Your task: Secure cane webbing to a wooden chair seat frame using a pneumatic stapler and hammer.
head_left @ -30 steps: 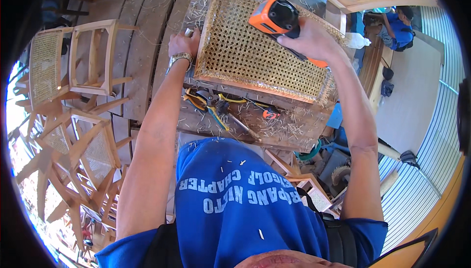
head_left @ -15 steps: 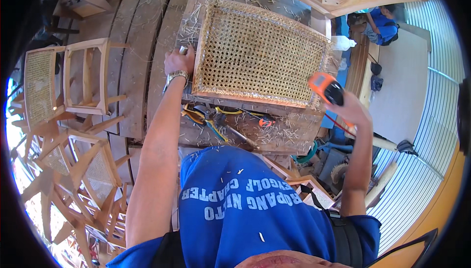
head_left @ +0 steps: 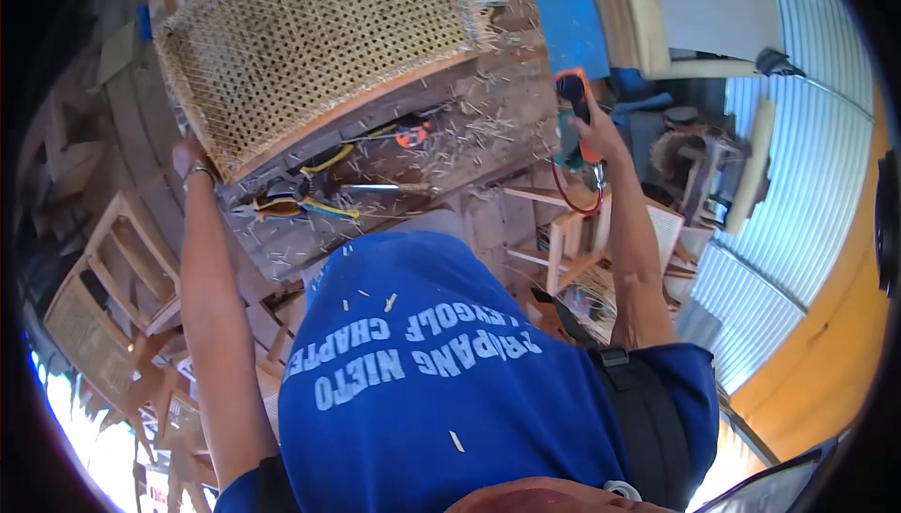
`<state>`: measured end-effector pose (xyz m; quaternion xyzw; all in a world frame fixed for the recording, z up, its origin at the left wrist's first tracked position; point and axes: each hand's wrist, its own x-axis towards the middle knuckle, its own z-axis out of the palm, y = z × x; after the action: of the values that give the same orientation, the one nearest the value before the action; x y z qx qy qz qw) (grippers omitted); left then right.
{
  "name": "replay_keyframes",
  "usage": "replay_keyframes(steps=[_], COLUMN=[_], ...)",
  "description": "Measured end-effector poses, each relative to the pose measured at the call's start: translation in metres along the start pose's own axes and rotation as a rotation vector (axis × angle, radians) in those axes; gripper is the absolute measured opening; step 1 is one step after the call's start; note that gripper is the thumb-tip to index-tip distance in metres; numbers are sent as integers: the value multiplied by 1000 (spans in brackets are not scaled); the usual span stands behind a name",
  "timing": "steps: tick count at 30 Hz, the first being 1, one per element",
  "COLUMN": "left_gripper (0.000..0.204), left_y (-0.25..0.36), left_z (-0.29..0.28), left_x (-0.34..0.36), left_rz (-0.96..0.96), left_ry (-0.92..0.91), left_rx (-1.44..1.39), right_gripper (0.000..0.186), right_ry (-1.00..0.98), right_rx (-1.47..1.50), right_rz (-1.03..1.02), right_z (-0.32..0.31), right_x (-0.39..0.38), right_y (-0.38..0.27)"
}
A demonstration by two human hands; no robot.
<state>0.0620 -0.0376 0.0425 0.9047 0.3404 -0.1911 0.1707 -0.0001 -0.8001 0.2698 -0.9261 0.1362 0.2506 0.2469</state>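
Observation:
A wooden chair frame with a woven cane panel (head_left: 324,48) lies on the workbench, its cane ends ragged along the edges. My left hand (head_left: 190,156) is at the panel's near left corner, a watch on its wrist; its fingers are mostly hidden and blurred. Off the panel's right side, my right hand (head_left: 603,136) is closed round an orange and black air staple gun (head_left: 572,91). A red hose (head_left: 569,201) hangs in a loop from the tool's metal coupling.
Yellow-handled pliers (head_left: 282,205), a tool with a metal shaft (head_left: 375,188) and a small orange-red item (head_left: 411,134) lie near the panel among cane scraps. Chair frames (head_left: 113,306) crowd the left. A corrugated metal wall (head_left: 798,166) stands at right.
My right hand has drawn the staple gun away from the panel's right edge, out to the right and nearer me. The view has turned, so the panel now appears farther up and left.

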Motion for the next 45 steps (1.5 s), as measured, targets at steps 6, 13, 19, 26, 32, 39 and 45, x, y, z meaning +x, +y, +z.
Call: replay_keyframes(steps=[6, 13, 19, 26, 32, 39, 45], left_gripper=[51, 64, 64, 70, 73, 78, 79], left_y=[-49, 30, 41, 47, 37, 44, 46], left_z=[11, -33, -52, -47, -13, -56, -58], left_x=[-1, -62, -68, -75, -68, -67, -67], left_rz=[28, -107, -139, -135, -99, 26, -35], left_ry=[232, 229, 166, 146, 178, 99, 47], left_rx=[95, -113, -157, -128, -168, -56, -68], right_gripper=[68, 82, 84, 89, 84, 54, 41], right_ry=[348, 321, 278, 263, 335, 342, -108], right_rx=[-107, -203, -262, -395, -538, -208, 33], right_rz=[-408, -369, -476, -428, -349, -484, -587], right_z=[124, 147, 133, 136, 132, 171, 242], right_x=[-23, -17, 10, 13, -13, -90, -126], right_y=[20, -2, -27, -10, -21, -109, -203])
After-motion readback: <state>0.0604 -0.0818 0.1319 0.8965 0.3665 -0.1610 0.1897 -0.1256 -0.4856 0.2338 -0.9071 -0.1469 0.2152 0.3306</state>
